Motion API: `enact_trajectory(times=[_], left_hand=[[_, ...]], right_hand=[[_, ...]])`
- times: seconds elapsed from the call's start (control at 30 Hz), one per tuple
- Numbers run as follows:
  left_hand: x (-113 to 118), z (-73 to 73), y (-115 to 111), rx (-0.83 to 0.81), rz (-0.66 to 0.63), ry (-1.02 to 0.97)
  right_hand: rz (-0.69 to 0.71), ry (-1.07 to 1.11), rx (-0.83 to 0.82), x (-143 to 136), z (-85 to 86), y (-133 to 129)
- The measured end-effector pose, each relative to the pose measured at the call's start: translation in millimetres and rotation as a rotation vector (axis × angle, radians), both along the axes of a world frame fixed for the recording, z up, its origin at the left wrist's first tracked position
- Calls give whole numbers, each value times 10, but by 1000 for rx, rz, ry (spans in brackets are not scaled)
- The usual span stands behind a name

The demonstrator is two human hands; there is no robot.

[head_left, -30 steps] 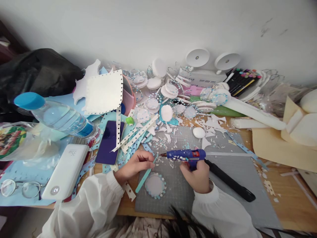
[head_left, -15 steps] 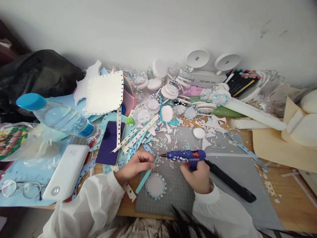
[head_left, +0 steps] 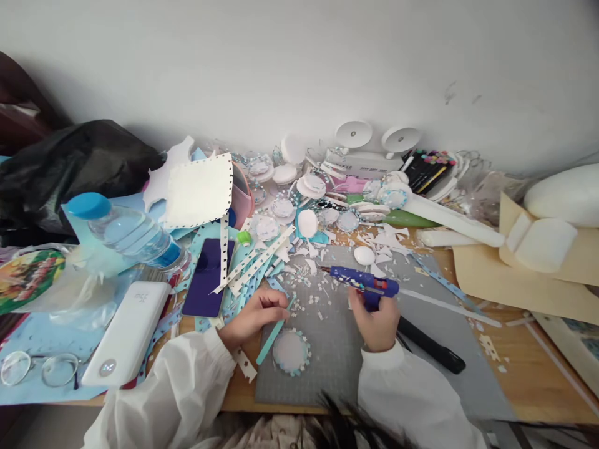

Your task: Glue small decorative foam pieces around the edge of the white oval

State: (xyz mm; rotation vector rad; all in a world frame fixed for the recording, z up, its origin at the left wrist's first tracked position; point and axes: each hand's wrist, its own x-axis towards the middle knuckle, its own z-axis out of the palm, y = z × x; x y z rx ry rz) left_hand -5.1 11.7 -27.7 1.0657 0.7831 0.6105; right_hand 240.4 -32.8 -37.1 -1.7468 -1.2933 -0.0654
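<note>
My left hand (head_left: 257,316) is closed in a pinch around slim teal tweezers (head_left: 272,340), their narrow tip pointing up and away from me. Any small piece at the tip is too tiny to make out. In my right hand (head_left: 375,318) is a blue glue gun (head_left: 362,279), gripped by its handle, nozzle pointing left and apart from the tweezers. Below the tweezers, a round white disc (head_left: 291,352) edged with small blue and white stars lies on the grey cutting mat (head_left: 332,374).
Behind the mat is a heap of star-edged discs (head_left: 281,207) and paper scraps. To the left are a phone (head_left: 206,277), a power bank (head_left: 126,333), a water bottle (head_left: 135,240) and glasses (head_left: 60,370). A black rod-shaped handle (head_left: 430,346) lies beside my right hand.
The glue gun has moved right, away from the tweezers' tip, and its nozzle now tips slightly upward. My left hand stays nearly in place. The camera view has shifted a little.
</note>
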Motion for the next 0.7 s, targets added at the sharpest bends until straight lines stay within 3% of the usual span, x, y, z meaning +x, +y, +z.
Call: enact_trajectory(times=[0.17,0.3,0.43,0.57,0.7], left_hand=[[7,3,-21,19,49,-3],[15,4,-19,25,69,-15],[33,-13,-22,20,104,-36],[53,18,-47,26,166,-65],[45,174,-83,48,270,-111]], right_hand=[[-171,25,51,461,161,-343],[-299,-40,-181,1049,187,-755],[-435,-39,-356,1473,71,-984],[-328,-49,-410,1606,-47,-984],[-228,-68,-470,1645,-84,-1008]])
